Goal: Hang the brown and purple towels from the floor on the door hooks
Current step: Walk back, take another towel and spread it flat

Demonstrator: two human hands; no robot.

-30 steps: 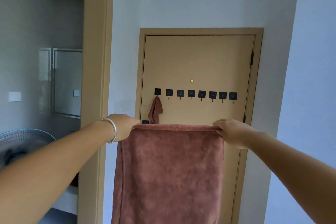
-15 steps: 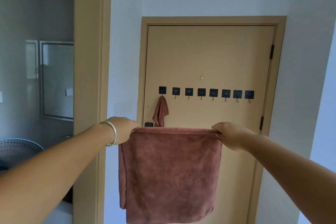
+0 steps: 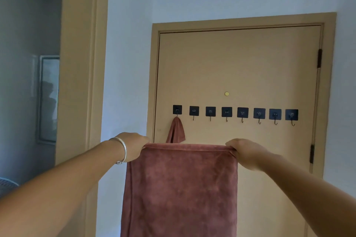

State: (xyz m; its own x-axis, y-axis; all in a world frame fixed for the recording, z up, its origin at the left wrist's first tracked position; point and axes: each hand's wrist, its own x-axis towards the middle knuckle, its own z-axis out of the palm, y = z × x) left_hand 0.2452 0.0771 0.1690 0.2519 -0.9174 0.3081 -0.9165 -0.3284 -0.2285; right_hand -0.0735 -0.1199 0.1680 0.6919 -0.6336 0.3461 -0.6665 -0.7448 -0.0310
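I hold a large brown towel (image 3: 181,188) spread out in front of the tan door (image 3: 238,71). My left hand (image 3: 133,145) grips its top left corner and my right hand (image 3: 248,153) grips its top right corner. The towel hangs straight down and runs out of the bottom of the view. A row of several black square hooks (image 3: 242,112) crosses the door above the towel's top edge. A smaller brown cloth (image 3: 175,130) hangs from the leftmost hook (image 3: 177,110). No purple towel is in sight.
A tan doorway frame (image 3: 81,82) stands at the left with a dim grey room beyond it. A fan's edge (image 3: 7,186) shows at the lower left. White wall flanks the door on both sides.
The view has drawn closer to the door and shifted left. Both hands keep their grip on the towel's top corners, and the towel's bottom edge has dropped out of view.
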